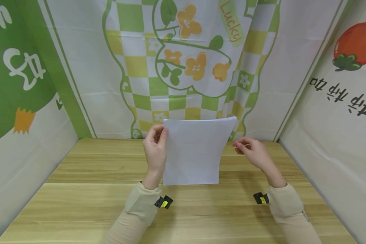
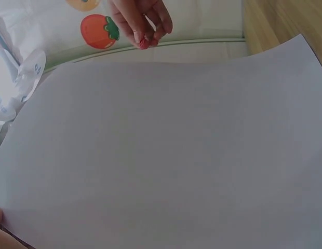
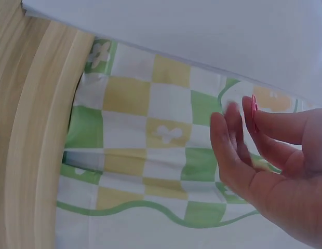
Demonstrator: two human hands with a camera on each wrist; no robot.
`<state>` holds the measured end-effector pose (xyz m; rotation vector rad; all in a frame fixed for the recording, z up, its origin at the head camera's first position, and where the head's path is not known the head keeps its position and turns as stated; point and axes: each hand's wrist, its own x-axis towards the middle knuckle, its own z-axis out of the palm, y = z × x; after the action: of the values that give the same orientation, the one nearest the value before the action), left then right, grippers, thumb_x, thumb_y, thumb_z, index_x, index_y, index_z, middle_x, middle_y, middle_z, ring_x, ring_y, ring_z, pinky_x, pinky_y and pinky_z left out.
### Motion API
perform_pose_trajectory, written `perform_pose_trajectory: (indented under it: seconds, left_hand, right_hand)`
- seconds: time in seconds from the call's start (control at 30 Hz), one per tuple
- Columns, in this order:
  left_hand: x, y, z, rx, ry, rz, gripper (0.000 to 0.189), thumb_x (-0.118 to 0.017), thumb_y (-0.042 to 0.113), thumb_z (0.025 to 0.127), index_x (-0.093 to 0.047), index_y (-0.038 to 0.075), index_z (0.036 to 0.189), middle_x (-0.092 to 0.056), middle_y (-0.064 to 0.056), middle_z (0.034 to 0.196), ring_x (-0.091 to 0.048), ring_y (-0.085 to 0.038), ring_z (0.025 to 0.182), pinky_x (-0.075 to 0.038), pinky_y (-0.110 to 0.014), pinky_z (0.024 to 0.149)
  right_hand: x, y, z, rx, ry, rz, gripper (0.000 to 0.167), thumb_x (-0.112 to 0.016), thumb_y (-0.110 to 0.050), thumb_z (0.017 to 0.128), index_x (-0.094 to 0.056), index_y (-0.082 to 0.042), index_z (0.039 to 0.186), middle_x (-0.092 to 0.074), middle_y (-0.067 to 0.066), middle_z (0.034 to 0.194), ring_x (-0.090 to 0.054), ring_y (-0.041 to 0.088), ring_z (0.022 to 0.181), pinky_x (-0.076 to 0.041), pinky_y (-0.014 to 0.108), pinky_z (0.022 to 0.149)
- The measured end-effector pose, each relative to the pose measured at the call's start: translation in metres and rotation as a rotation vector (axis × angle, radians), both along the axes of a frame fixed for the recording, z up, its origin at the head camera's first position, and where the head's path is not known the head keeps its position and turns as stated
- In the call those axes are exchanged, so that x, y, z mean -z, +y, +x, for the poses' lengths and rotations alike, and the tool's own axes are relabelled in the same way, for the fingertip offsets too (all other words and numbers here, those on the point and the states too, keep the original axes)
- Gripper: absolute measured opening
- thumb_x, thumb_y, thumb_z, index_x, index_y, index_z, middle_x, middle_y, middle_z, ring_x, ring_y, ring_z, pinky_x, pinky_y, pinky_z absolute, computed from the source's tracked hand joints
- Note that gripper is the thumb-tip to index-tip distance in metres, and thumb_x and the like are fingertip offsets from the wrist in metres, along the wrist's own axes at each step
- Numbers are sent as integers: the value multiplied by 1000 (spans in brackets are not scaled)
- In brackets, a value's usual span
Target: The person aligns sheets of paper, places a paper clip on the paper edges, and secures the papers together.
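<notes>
My left hand point(image 1: 156, 147) grips a thin stack of white paper point(image 1: 195, 152) by its upper left edge, thumb on the near face. The paper stands upright over the table, and its right side bows outward toward the top corner, where several sheet edges show. To the right of the paper and apart from it, my right hand point(image 1: 252, 150) pinches a small pink paper clip point(image 3: 255, 112) between thumb and fingers. In the left wrist view the paper fills most of the picture, with the right hand point(image 2: 143, 23) beyond its far edge.
The wooden table point(image 1: 201, 217) spreads under both hands. A green and yellow checked curtain point(image 1: 140, 67) hangs behind it, with printed cloth walls point(image 1: 323, 135) on either side. Black wrist-worn devices point(image 1: 163, 202) sit by both cuffs.
</notes>
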<state>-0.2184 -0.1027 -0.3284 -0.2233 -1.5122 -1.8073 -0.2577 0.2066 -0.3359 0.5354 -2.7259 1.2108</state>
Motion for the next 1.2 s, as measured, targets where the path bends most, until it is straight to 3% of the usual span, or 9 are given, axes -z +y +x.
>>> perform_pose_trajectory:
  seconds: [0.27, 0.63, 1.0, 1.2]
  left_hand:
    - [0, -1, -1, 9, -9, -3, 16, -59, 7, 92, -60, -9, 97, -58, 0, 86, -53, -11, 79, -43, -18, 68]
    - [1, -2, 0, 0, -2, -3, 17, -59, 6, 92, -59, -10, 97, -57, 1, 85, -53, -11, 77, -43, -18, 68]
    - [1, -2, 0, -2, -10, -5, 18, -60, 7, 92, -61, -9, 97, -57, 1, 85, -53, -11, 78, -43, -18, 68]
    - [1, -2, 0, -3, -10, -5, 17, -60, 7, 92, -61, -9, 97, -57, 1, 85, -53, -11, 78, -43, -18, 68]
  right_hand:
    - [-4, -7, 6, -30, -26, -88, 26, -52, -15, 98, -63, 5, 108, -68, 20, 102, -68, 29, 92, -55, 22, 74]
    - [-9, -11, 13, 21, 89, 9, 26, -64, -27, 90, -60, -5, 104, -73, 7, 91, -69, 26, 84, -51, 22, 69]
    - [-13, -13, 18, 48, 83, -3, 24, -67, -33, 88, -67, -11, 96, -73, 4, 88, -66, 4, 75, -51, 23, 68]
    - [-16, -15, 20, 36, 148, 10, 19, -67, -27, 89, -71, -10, 95, -73, 6, 92, -67, 11, 78, -50, 20, 65]
